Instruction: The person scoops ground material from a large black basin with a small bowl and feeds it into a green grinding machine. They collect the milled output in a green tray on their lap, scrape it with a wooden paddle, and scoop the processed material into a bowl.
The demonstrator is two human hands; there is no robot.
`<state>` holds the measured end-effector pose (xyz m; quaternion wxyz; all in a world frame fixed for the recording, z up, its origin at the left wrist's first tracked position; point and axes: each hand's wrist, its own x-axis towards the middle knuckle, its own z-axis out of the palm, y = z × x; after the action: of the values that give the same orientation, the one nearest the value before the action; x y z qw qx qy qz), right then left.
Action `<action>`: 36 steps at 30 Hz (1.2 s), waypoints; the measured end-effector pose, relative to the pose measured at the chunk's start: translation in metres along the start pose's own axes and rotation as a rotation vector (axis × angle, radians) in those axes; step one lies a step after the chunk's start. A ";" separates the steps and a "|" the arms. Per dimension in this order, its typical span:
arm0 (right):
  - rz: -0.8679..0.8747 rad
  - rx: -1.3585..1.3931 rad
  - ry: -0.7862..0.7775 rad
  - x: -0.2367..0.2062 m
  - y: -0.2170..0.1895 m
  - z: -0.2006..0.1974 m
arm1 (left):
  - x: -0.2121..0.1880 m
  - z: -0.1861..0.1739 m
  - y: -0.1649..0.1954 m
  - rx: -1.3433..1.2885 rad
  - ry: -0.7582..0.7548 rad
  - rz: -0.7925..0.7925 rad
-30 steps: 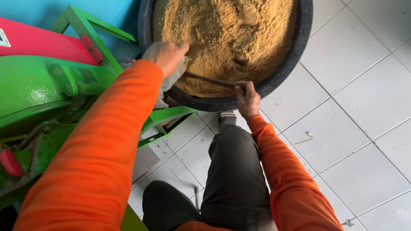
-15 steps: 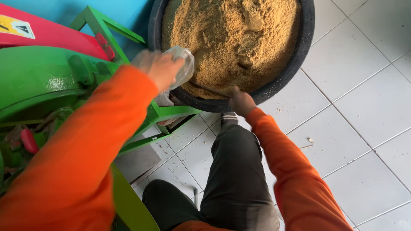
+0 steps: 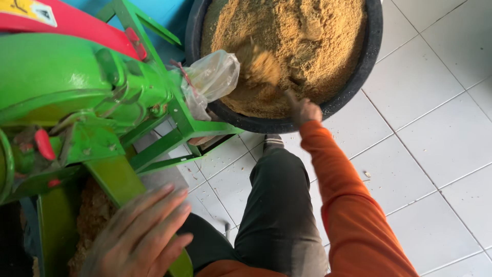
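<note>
Down from the clear plastic bag [image 3: 212,77] on the green machine [image 3: 87,92], my left hand [image 3: 141,233] is now hanging open and empty, while my right hand [image 3: 303,109] is digging, I cannot tell how closed, into the brown meal [image 3: 307,36] filling the black tub [image 3: 371,51].

Bright orange long sleeve [image 3: 353,205] covering the right arm from wrist to shoulder, at five o'clock; dark charcoal trousers [image 3: 279,205] at six o'clock; grey shoe toe [image 3: 273,141] above; bare left hand [image 3: 141,236] at seven o'clock.
</note>
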<state>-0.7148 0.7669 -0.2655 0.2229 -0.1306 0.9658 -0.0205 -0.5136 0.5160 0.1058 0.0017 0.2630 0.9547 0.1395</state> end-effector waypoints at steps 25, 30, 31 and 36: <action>-0.050 -0.086 -0.034 -0.028 0.003 -0.001 | -0.172 0.080 0.023 0.228 0.180 -0.268; 0.086 -0.096 0.182 -0.054 0.046 -0.007 | -0.160 0.070 0.037 0.178 0.187 -0.336; 0.068 -0.060 0.227 -0.062 0.051 -0.008 | -0.158 0.069 0.037 0.167 0.188 -0.343; -0.118 0.088 0.237 -0.074 0.049 -0.006 | -0.162 0.062 0.015 0.156 0.165 -0.188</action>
<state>-0.6648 0.8333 -0.2336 0.1110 -0.1741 0.9742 -0.0912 -0.3615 0.4629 0.0389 -0.0842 0.1593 0.9799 0.0854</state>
